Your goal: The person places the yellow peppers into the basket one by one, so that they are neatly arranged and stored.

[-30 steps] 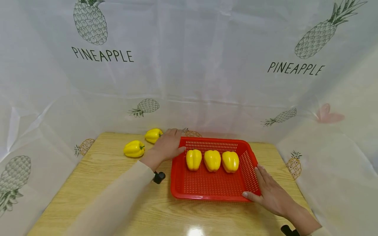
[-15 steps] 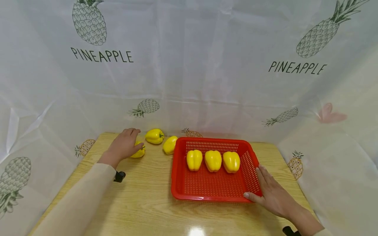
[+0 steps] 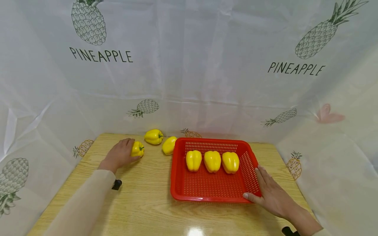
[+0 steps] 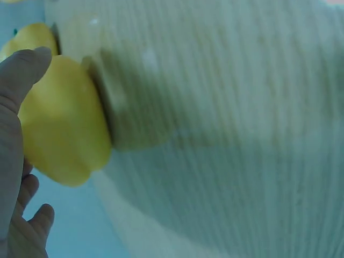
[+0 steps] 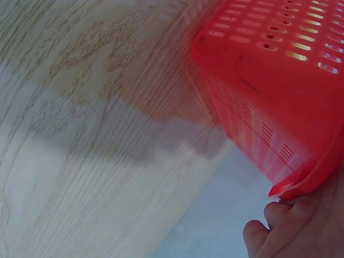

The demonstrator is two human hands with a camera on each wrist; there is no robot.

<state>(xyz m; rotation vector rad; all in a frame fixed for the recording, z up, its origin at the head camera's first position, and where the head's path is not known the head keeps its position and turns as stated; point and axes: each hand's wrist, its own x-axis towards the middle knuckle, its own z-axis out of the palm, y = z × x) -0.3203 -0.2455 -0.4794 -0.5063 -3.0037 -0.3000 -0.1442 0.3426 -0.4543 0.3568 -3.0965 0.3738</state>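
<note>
My left hand point(image 3: 119, 154) is around a yellow bell pepper point(image 3: 137, 149) at the table's left side. In the left wrist view, the thumb lies along one side of this bell pepper point(image 4: 67, 123), and other fingers show past its far side. A red perforated basket point(image 3: 206, 198) sits right of centre, with three yellow bell peppers point(image 3: 212, 161) in a row inside. At the basket's right side rests my right hand point(image 3: 274, 193), its fingers straight along the outer wall and its thumb on the front corner rim. The right wrist view shows fingertips by the rim point(image 5: 306, 185).
Two more yellow bell peppers lie on the wooden table point(image 3: 147, 203): one at the back point(image 3: 154, 136), the other against the basket's left wall point(image 3: 169, 146). A white curtain point(image 3: 189, 82) with pineapple prints hangs behind the table's back edge and along both sides.
My left hand has moved left from beside the basket, uncovering a bell pepper there, then lowered around the leftmost bell pepper. The right hand and basket stay about where they were.
</note>
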